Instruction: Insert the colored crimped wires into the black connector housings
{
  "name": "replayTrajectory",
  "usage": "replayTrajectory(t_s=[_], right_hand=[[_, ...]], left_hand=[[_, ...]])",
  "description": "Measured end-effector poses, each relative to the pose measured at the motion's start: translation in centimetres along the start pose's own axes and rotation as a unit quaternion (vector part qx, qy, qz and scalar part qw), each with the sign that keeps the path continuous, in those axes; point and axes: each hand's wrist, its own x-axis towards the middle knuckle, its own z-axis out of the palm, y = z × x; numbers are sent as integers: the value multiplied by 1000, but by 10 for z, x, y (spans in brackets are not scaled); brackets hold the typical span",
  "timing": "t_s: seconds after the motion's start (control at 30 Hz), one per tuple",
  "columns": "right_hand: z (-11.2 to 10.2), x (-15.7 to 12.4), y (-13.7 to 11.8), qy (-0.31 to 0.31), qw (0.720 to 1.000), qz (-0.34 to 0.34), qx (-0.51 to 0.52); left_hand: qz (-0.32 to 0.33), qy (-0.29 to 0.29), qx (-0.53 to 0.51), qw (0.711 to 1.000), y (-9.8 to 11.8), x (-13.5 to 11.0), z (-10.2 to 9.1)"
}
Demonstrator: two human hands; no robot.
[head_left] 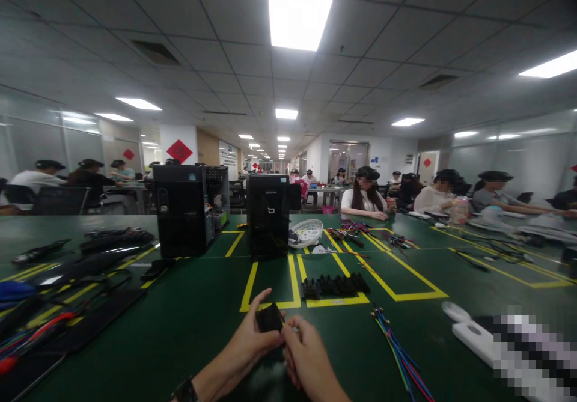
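My left hand (247,342) grips a small black block (269,319), thumb across its near side and index finger raised. Close against the block's right side, my right hand (309,357) is closed in a pinch. A speck of yellow shows at its fingertips, too small to name. Ahead of both hands, a row of similar black blocks (336,286) lies inside a yellow tape outline. To the right, a bundle of thin coloured wires (399,351) with metal ends rests on the green table (351,354).
Two black computer towers (269,216) (180,213) stand ahead and to the left. Behind lie a white basket (306,232) and loose tools and wires (354,234). Cables and dark pouches (99,303) cover the left. A white device (473,336) sits at right. People sit around other tables.
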Motion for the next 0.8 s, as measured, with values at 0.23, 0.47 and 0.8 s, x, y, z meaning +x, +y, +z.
replayTrajectory(t_s=[0.23, 0.47, 0.8], right_hand=[[-8, 0, -4, -30, 998, 14, -53], [-1, -6, -7, -39, 996, 8, -78], [-6, -5, -8, -14, 993, -6, -118]], left_hand=[[-18, 22, -132, 991, 3, 6, -10], [-4, -11, -137, 991, -3, 3, -8], [-4, -26, -120, 992, -4, 2, -9]])
